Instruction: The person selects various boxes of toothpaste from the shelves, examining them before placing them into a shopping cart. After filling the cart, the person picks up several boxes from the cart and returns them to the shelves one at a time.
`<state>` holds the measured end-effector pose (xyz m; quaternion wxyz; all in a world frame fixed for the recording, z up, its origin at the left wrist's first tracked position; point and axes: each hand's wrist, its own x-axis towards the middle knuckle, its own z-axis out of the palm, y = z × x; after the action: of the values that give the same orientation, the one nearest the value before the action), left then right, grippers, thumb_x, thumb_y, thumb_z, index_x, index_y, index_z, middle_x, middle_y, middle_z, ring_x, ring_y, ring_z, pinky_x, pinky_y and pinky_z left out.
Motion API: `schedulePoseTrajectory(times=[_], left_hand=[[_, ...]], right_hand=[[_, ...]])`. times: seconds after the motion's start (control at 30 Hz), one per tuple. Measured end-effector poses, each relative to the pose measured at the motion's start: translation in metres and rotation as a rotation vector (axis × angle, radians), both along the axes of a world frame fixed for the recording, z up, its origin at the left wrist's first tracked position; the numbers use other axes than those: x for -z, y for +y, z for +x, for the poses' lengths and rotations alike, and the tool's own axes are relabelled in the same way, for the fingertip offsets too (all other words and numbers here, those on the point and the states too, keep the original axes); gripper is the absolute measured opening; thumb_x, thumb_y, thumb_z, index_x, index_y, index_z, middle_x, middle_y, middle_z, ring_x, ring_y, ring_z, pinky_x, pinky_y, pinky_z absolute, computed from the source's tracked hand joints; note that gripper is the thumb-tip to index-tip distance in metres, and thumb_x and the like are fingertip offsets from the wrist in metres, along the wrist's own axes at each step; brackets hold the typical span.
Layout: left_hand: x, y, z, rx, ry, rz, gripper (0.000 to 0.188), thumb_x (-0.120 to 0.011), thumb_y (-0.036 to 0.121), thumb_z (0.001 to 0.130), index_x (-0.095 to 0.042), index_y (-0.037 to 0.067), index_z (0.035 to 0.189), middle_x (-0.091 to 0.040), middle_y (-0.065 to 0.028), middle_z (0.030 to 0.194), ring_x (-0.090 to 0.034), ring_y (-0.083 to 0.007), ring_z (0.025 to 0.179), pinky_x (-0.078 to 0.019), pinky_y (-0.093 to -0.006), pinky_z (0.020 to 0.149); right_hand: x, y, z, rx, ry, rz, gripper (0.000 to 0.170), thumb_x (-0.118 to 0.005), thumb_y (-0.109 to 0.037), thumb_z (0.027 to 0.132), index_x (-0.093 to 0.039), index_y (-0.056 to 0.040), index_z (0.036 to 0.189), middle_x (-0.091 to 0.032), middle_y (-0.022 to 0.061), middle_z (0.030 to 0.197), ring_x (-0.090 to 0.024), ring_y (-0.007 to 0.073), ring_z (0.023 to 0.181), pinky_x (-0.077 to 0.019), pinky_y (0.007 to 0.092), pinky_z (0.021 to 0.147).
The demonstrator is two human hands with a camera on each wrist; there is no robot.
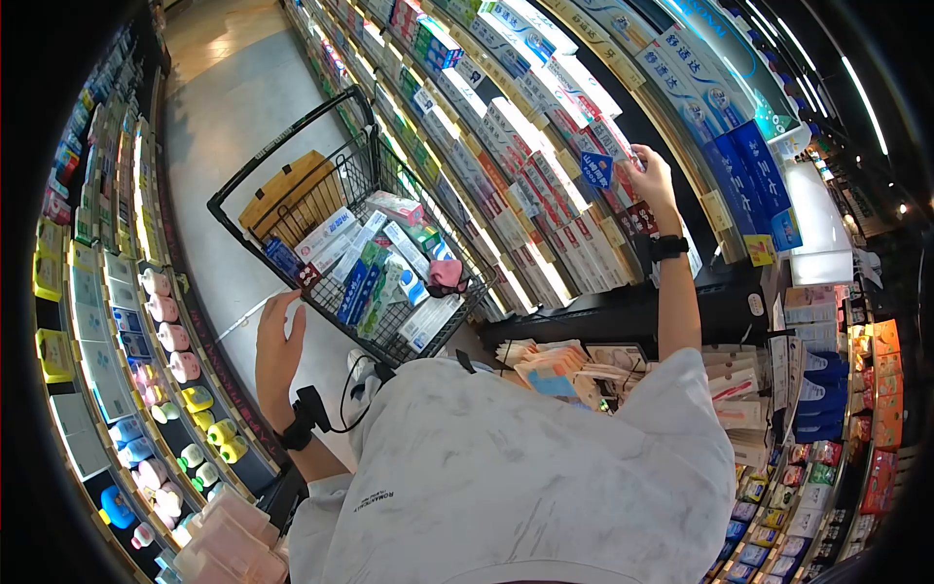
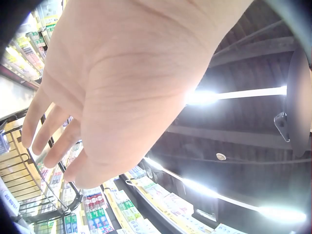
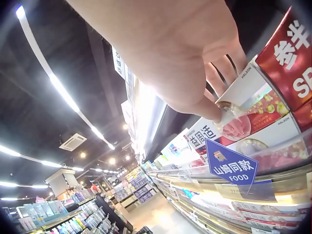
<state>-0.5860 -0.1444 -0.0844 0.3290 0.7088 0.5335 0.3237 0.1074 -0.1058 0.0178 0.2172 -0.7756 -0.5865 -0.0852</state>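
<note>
My right hand reaches to a shelf on the right. In the right wrist view its thumb lies on the front of a white and pink toothpaste box and the other fingers go behind the top edge, pinching it. The box stands among similar boxes, beside a blue diamond-shaped sign. My left hand hangs beside the shopping cart, fingers extended and holding nothing. Several toothpaste boxes and packets lie in the cart's basket, with a pink item near its right side.
Shelves of toothpaste boxes run along the right. Shelves with bottles line the left side. Grey floor lies between them. Hanging packets are close by my right side, and blue boxes stand further right.
</note>
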Motion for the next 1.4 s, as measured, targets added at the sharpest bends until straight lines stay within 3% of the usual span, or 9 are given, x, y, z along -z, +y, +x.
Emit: schedulePoseTrajectory(times=[0.1,0.23,0.53,0.63,0.8,0.97,1.1,1.23,1.4], left_hand=[[0.004,0.003,-0.002,0.019,-0.008,0.026,0.026,-0.063,0.01,0.102,-0.065,0.002,0.127,-0.066,-0.0156,0.121,-0.065,-0.0339,0.112,-0.0521,-0.04,0.095],[0.018,0.0,-0.011,-0.004,0.008,0.074,0.027,-0.065,0.01,0.101,-0.066,0.002,0.126,-0.067,-0.0176,0.12,-0.064,-0.0376,0.115,-0.0514,-0.0405,0.097],[0.025,-0.018,-0.057,-0.144,0.031,-0.007,0.03,-0.068,0.012,0.101,-0.066,0.003,0.129,-0.069,-0.0171,0.123,-0.068,-0.036,0.11,-0.0531,-0.0396,0.093],[0.028,-0.033,-0.083,-0.186,0.023,-0.054,0.03,-0.067,0.012,0.101,-0.066,0.004,0.13,-0.069,-0.0174,0.123,-0.068,-0.034,0.111,-0.0541,-0.0405,0.092],[0.032,-0.062,-0.135,-0.329,0.132,-0.231,0.03,-0.065,0.012,0.102,-0.066,0.004,0.131,-0.069,-0.017,0.121,-0.068,-0.0314,0.11,-0.0545,-0.0392,0.091],[0.074,-0.089,-0.189,-0.37,0.144,-0.347,0.029,-0.064,0.011,0.103,-0.065,0.0,0.13,-0.066,-0.0151,0.109,-0.062,-0.0271,0.088,-0.0516,-0.0369,0.081],[0.091,-0.068,-0.203,-0.361,0.137,-0.479,0.029,-0.063,0.013,0.103,-0.065,0.0,0.129,-0.065,-0.0161,0.11,-0.06,-0.0287,0.087,-0.0502,-0.037,0.083],[0.099,-0.044,-0.206,-0.263,0.183,-0.44,0.029,-0.063,0.013,0.103,-0.064,0.0,0.128,-0.067,-0.019,0.122,-0.065,-0.0364,0.11,-0.0502,-0.0405,0.098],[0.094,-0.02,-0.19,-0.154,0.089,-0.34,0.027,-0.064,0.01,0.101,-0.066,0.0,0.126,-0.068,-0.0192,0.123,-0.065,-0.0381,0.117,-0.0498,-0.0427,0.103]], right_hand=[[-0.006,-0.005,-0.023,-0.034,-0.194,0.223,0.042,-0.079,-0.021,0.088,-0.07,-0.0079,0.127,-0.072,0.0193,0.118,-0.069,0.0358,0.114,-0.0546,0.0425,0.098],[-0.027,-0.005,-0.12,-0.285,0.199,0.359,0.027,-0.07,-0.011,0.099,-0.07,0.0011,0.123,-0.073,0.0153,0.111,-0.072,0.0239,0.103,-0.0579,0.0365,0.087],[0.174,0.018,-0.307,-0.577,0.829,-0.5,0.026,-0.073,-0.017,0.099,-0.073,-0.0011,0.119,-0.076,0.0102,0.108,-0.071,0.0156,0.097,-0.0573,0.032,0.085],[0.307,0.048,-0.329,-0.504,1.058,-0.507,0.037,-0.075,-0.024,0.095,-0.072,0.0043,0.119,-0.077,0.0121,0.101,-0.073,0.0201,0.093,-0.057,0.035,0.085],[0.412,0.078,-0.337,-0.246,0.543,-0.308,0.031,-0.06,-0.01,0.087,-0.07,0.0053,0.113,-0.073,0.0289,0.105,-0.071,0.0455,0.102,-0.0558,0.0481,0.091],[0.485,0.042,-0.327,-0.065,0.489,-0.588,0.029,-0.064,-0.018,0.092,-0.069,0.0057,0.108,-0.072,0.0325,0.105,-0.069,0.0479,0.102,-0.0542,0.0519,0.092],[0.505,0.004,-0.319,-0.335,0.671,-0.629,0.101,-0.088,-0.034,0.075,-0.037,0.0037,0.153,-0.065,0.03,0.127,-0.067,0.0443,0.11,-0.0535,0.0521,0.094],[0.47,-0.016,-0.363,-0.125,0.431,-0.772,0.125,-0.092,-0.031,0.072,-0.013,-0.0016,0.164,-0.061,0.0332,0.13,-0.061,0.0459,0.122,-0.0505,0.0529,0.102],[0.476,-0.007,-0.374,-0.041,0.596,-0.731,0.105,-0.094,-0.049,0.064,-0.046,0.0029,0.142,-0.07,0.0283,0.117,-0.069,0.0456,0.111,-0.0542,0.0506,0.097]])
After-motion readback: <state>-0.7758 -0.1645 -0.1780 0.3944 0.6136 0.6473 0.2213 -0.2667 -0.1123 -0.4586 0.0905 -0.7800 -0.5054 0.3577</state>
